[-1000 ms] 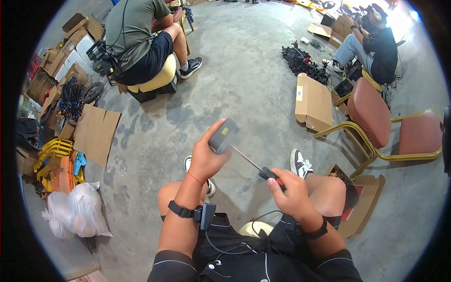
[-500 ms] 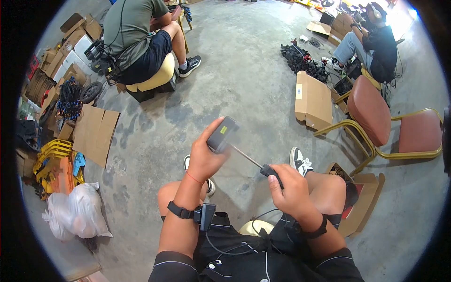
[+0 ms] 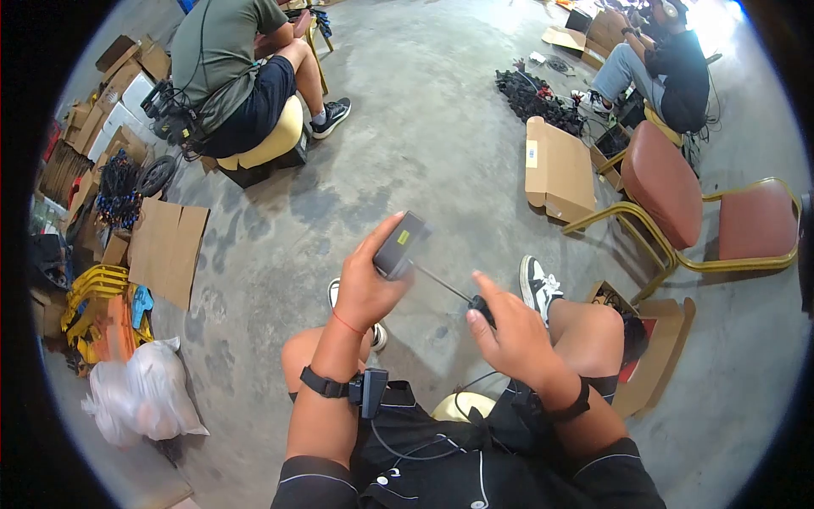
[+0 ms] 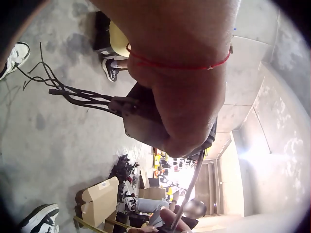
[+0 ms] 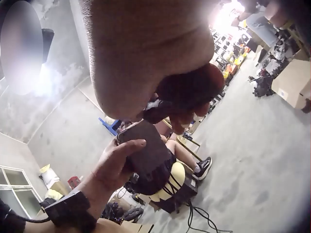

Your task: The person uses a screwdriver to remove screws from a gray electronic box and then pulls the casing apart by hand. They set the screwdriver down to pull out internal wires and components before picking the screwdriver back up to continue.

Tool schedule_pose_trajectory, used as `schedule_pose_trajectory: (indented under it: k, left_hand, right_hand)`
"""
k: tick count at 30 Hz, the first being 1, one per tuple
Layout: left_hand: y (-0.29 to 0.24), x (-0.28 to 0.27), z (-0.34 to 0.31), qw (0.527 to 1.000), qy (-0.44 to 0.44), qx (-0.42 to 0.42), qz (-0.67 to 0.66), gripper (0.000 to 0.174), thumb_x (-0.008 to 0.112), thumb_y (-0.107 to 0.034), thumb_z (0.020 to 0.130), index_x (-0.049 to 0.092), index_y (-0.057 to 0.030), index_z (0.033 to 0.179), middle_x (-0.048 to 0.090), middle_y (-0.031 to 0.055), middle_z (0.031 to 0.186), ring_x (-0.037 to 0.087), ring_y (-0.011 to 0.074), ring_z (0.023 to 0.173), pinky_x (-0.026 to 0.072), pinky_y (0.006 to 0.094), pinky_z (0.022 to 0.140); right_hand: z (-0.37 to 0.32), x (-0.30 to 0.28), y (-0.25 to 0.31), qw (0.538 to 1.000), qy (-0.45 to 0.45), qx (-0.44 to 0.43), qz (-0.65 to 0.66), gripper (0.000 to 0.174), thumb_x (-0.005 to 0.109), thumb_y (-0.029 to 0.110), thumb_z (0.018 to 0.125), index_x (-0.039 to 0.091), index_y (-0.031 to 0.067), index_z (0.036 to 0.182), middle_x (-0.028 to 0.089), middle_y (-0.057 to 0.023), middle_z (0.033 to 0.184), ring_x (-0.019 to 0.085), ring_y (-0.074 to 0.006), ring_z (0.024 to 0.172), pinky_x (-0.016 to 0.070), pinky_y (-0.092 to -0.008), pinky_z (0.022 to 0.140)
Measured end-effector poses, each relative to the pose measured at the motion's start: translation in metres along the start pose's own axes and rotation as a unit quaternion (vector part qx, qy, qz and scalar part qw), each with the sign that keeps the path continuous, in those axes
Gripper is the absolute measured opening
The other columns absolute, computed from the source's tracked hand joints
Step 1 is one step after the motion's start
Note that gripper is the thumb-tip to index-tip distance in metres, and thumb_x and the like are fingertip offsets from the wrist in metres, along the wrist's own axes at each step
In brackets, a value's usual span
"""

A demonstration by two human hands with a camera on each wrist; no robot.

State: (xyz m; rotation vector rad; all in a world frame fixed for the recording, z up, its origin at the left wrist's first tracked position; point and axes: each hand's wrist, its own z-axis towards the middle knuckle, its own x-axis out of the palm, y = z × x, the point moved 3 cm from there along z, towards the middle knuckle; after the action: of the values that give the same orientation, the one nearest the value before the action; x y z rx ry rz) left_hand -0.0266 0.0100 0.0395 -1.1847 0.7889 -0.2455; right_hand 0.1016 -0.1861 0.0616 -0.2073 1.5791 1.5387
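Observation:
My left hand grips a dark grey box with a small yellow label, its fingers along the far side. Several black cables trail from the end of this box in the left wrist view. In my right hand is a screwdriver, held by its black handle between thumb and fingers, with the index finger stretched forward. The metal shaft points to the box's near right side, where the tip meets it; my left hand partly hides that spot. The right wrist view shows the box's broad dark face.
Two people sit ahead, one in a green shirt at left, one in dark clothes at right. A carton and red-brown chairs stand on the right. Flattened cardboard and white bags lie on the left.
The right hand's fingers have loosened and the index finger has stretched forward along the screwdriver's handle. The left hand and box hold nearly still. The head view has shifted slightly.

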Motion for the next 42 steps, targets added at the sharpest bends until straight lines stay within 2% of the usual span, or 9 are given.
schedule_pose_trajectory:
  k: [6,8,11,15,23,27,29,39,42]
  left_hand:
    - [-0.006,0.006,-0.002,0.998,0.025,0.052,0.034,0.069,0.070,0.003,0.071,0.057,-0.0104,0.137,0.062,0.0159,0.133,0.062,0.0311,0.122,0.0509,0.0353,0.098]
    - [-0.009,0.016,-0.006,0.991,0.055,0.098,0.069,0.069,0.070,0.003,0.070,0.057,-0.0107,0.137,0.061,0.0154,0.136,0.059,0.0329,0.124,0.0498,0.0371,0.101]
    - [-0.008,0.021,-0.006,0.993,0.062,0.078,0.057,0.070,0.071,0.003,0.069,0.057,-0.0110,0.136,0.060,0.0149,0.137,0.058,0.0342,0.126,0.0490,0.0389,0.103]
    - [-0.009,0.023,-0.006,0.991,0.058,0.101,0.063,0.069,0.071,0.003,0.069,0.057,-0.0099,0.136,0.060,0.0154,0.138,0.056,0.0341,0.128,0.0484,0.0393,0.104]
    - [-0.013,0.030,-0.006,0.982,0.065,0.153,0.093,0.072,0.072,0.004,0.067,0.057,-0.0088,0.136,0.059,0.0166,0.138,0.056,0.0343,0.128,0.0461,0.0398,0.107]
    - [-0.016,0.029,-0.006,0.978,0.071,0.157,0.117,0.071,0.074,0.002,0.067,0.058,-0.0085,0.135,0.059,0.0166,0.137,0.056,0.0354,0.128,0.0457,0.0414,0.106]
    - [-0.017,0.029,-0.007,0.980,0.073,0.151,0.106,0.070,0.074,0.001,0.067,0.058,-0.0085,0.134,0.059,0.0167,0.138,0.056,0.0355,0.128,0.0455,0.0417,0.106]
    - [-0.020,0.038,-0.009,0.966,0.105,0.187,0.147,0.070,0.075,0.001,0.066,0.058,-0.0091,0.134,0.060,0.0167,0.137,0.056,0.0354,0.127,0.0449,0.0420,0.107]
    - [-0.019,0.043,-0.011,0.973,0.112,0.169,0.107,0.071,0.075,0.002,0.066,0.058,-0.0085,0.134,0.059,0.0170,0.137,0.056,0.0354,0.127,0.0449,0.0426,0.106]
  right_hand:
    - [0.004,0.013,-0.026,0.997,0.064,-0.032,0.031,0.025,0.058,0.019,0.098,0.063,0.0044,0.118,0.069,-0.0136,0.087,0.066,-0.0325,0.087,0.0518,-0.0416,0.073]
    - [0.003,0.026,-0.036,0.959,0.174,0.115,0.191,0.028,0.053,0.021,0.104,0.063,0.0014,0.121,0.071,-0.0092,0.094,0.065,-0.0199,0.083,0.0518,-0.0333,0.077]
    - [0.006,0.024,-0.028,0.934,0.165,0.171,0.268,0.029,0.050,0.021,0.106,0.065,-0.0010,0.116,0.072,-0.0071,0.094,0.064,-0.0143,0.083,0.0514,-0.0301,0.078]
    - [0.004,0.027,-0.035,0.938,0.180,0.121,0.272,0.030,0.050,0.021,0.106,0.065,-0.0033,0.112,0.072,-0.0081,0.093,0.064,-0.0140,0.084,0.0515,-0.0294,0.078]
    - [0.002,0.037,-0.044,0.898,0.132,0.209,0.364,0.018,0.065,0.015,0.097,0.066,-0.0020,0.103,0.071,-0.0078,0.089,0.062,-0.0120,0.081,0.0504,-0.0284,0.074]
    - [0.004,0.034,-0.036,0.895,0.158,0.220,0.354,0.023,0.063,0.018,0.099,0.066,-0.0022,0.109,0.071,-0.0071,0.090,0.062,-0.0109,0.080,0.0504,-0.0286,0.073]
    - [0.006,0.031,-0.028,0.924,0.133,0.161,0.319,0.026,0.062,0.021,0.099,0.066,-0.0019,0.111,0.072,-0.0066,0.090,0.063,-0.0113,0.078,0.0505,-0.0292,0.072]
    - [0.012,0.029,-0.031,0.946,0.129,0.174,0.240,0.022,0.062,0.019,0.099,0.067,-0.0003,0.108,0.069,-0.0038,0.087,0.060,-0.0079,0.079,0.0490,-0.0262,0.072]
    - [0.012,0.033,-0.031,0.938,0.089,0.181,0.282,0.022,0.063,0.018,0.097,0.067,-0.0015,0.107,0.068,-0.0060,0.082,0.060,-0.0123,0.076,0.0503,-0.0307,0.070]
